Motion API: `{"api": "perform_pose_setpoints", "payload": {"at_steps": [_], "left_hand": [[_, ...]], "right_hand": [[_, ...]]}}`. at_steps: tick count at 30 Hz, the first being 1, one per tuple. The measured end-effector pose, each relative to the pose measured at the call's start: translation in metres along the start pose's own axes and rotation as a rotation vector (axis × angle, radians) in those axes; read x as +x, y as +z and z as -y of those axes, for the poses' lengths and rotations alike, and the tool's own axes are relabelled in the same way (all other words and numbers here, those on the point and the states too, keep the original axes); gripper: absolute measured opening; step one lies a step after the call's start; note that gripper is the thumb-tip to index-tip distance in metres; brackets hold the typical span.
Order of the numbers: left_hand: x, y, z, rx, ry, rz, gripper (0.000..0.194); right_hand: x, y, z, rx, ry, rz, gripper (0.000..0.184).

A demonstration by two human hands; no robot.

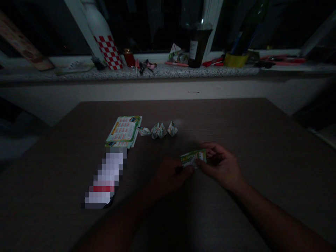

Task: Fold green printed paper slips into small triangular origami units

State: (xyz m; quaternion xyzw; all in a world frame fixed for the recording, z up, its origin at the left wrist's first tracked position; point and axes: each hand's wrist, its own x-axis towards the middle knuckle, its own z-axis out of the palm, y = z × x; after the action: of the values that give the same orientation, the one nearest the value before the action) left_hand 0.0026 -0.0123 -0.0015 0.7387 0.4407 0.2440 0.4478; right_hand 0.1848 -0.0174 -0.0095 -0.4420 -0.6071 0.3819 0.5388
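Between my two hands is a small piece of printed green-and-white paper [193, 156], seemingly folded. My left hand [173, 173] pinches its lower left part, the thumb on top. On its right side my right hand [222, 164] grips it between thumb and fingers. Several small folded paper shapes [172, 129] stand in a row beyond my hands. To their left lies a stack of printed sheets [123, 129] with the same colours.
A phone with a blurred-out screen [107, 175] lies left of my left arm, just below the stack. Along the granite windowsill [162, 72] stand a red-and-white checked bottle [107, 45], a dark cup [198, 47], a green bottle [249, 29] and small clutter.
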Motion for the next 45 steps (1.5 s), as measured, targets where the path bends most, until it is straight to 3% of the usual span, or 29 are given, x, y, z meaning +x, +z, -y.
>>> {"api": "perform_pose_setpoints", "payload": {"at_steps": [7,12,19,27,32,39,42,45], "left_hand": [[0.002,0.002,-0.001,0.107,0.063,-0.059,0.045],[0.002,0.003,-0.004,0.171,0.062,-0.103,0.043],[0.001,0.001,-0.005,0.225,0.058,-0.152,0.045],[-0.001,-0.003,0.0,0.013,-0.073,-0.175,0.049],[0.001,0.002,0.002,0.224,0.055,-0.193,0.045],[0.005,0.005,0.006,0.709,0.479,-0.274,0.025],[0.005,0.004,0.001,0.831,0.55,-0.261,0.019],[0.003,0.005,-0.006,0.814,0.542,-0.249,0.02]], "right_hand": [[-0.002,0.004,0.0,0.039,0.014,0.051,0.045],[0.0,-0.003,-0.003,-0.092,0.056,0.037,0.052],[0.007,-0.014,-0.007,-0.222,0.066,-0.005,0.045],[0.01,-0.022,-0.001,-0.187,0.032,-0.099,0.034],[0.006,-0.017,0.005,-0.186,0.002,-0.074,0.022],[-0.001,-0.005,0.006,-0.183,0.065,0.002,0.034],[-0.002,-0.004,0.006,-0.197,0.074,0.003,0.029],[-0.002,-0.005,0.007,-0.24,0.088,0.0,0.028]]}}
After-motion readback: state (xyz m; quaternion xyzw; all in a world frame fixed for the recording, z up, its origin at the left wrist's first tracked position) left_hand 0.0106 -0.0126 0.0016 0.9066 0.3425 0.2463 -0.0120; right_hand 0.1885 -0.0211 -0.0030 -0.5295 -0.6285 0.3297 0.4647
